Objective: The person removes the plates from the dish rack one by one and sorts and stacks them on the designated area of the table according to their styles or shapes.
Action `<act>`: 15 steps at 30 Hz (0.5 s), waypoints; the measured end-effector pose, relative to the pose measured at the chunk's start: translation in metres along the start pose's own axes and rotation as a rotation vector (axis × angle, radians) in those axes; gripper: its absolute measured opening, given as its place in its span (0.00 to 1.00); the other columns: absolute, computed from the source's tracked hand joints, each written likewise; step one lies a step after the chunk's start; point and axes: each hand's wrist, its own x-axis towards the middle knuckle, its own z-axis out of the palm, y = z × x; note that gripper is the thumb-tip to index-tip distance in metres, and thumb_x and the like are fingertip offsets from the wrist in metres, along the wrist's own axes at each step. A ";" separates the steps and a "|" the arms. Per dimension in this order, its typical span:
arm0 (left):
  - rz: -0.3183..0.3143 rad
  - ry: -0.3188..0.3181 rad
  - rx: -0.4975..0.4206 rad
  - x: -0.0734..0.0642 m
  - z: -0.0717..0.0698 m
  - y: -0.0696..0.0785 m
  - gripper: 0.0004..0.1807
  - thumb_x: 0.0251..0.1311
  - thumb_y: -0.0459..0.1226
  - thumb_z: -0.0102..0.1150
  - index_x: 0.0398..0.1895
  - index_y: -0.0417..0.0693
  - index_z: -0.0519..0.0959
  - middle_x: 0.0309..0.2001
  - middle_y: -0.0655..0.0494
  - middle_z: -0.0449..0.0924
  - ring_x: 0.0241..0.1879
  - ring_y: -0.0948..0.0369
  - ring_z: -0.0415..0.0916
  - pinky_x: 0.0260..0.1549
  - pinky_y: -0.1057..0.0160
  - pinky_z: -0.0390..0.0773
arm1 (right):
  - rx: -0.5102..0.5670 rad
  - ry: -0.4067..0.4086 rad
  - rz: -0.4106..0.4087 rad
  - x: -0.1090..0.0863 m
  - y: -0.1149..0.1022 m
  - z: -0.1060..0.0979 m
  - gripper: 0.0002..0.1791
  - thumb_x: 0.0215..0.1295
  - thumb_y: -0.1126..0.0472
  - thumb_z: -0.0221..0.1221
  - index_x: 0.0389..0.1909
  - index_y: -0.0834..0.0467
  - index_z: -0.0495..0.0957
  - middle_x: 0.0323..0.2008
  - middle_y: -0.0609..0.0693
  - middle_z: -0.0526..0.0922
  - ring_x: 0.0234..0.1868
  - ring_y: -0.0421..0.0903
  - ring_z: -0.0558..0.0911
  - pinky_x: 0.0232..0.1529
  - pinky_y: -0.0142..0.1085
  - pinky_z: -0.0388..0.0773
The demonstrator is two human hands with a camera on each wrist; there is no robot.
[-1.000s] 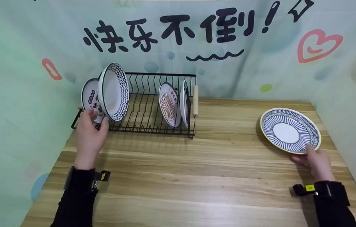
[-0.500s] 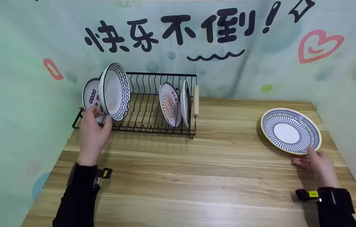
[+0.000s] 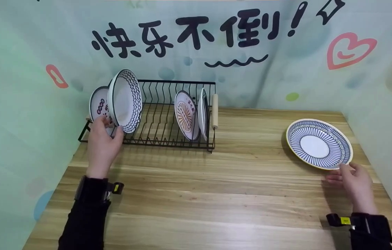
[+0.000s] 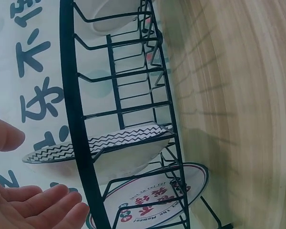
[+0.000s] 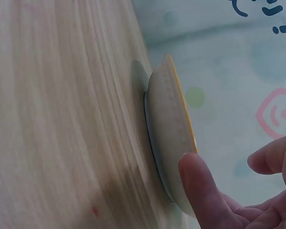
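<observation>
A deep white bowl with a black zigzag band stands on edge in the black wire dish rack. In front of it my left hand has thumb and fingers spread near its lower rim. The left wrist view shows a gap between those relaxed fingers and the bowl. On the right, a blue-striped plate with a yellow rim lies on the table. My right hand is at its near right rim, thumb and fingers parted; in the right wrist view one fingertip overlaps the plate's outer wall, contact unclear.
A plate with red writing leans left of the bowl. At the rack's right end stand an orange-patterned plate and another plate seen edge-on, by a wooden handle. Printed cloth hangs behind the wooden table.
My right hand has drawn back slightly toward me, its thumb coming off the striped plate's face. My left hand has shifted slightly right and forward. Bowl and plates have stayed put.
</observation>
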 end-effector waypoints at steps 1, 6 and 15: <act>-0.005 -0.005 0.001 0.001 0.000 0.000 0.28 0.64 0.38 0.59 0.61 0.27 0.65 0.54 0.32 0.72 0.54 0.39 0.71 0.55 0.41 0.71 | -0.004 0.011 -0.005 -0.001 -0.001 0.000 0.42 0.78 0.52 0.39 0.72 0.76 0.28 0.30 0.43 0.83 0.30 0.43 0.87 0.37 0.35 0.85; -0.040 -0.023 0.007 0.004 0.001 -0.001 0.33 0.65 0.40 0.58 0.66 0.27 0.61 0.57 0.31 0.71 0.57 0.39 0.70 0.57 0.40 0.70 | -0.021 0.049 -0.032 -0.002 -0.006 0.002 0.41 0.78 0.52 0.40 0.73 0.75 0.30 0.30 0.39 0.81 0.31 0.40 0.86 0.37 0.34 0.85; 0.002 0.034 0.051 0.007 0.010 -0.007 0.34 0.63 0.38 0.59 0.66 0.25 0.60 0.57 0.29 0.70 0.56 0.37 0.69 0.56 0.39 0.70 | -0.112 0.146 -0.172 -0.003 -0.009 0.010 0.35 0.76 0.56 0.43 0.71 0.77 0.47 0.31 0.37 0.80 0.29 0.36 0.85 0.35 0.29 0.83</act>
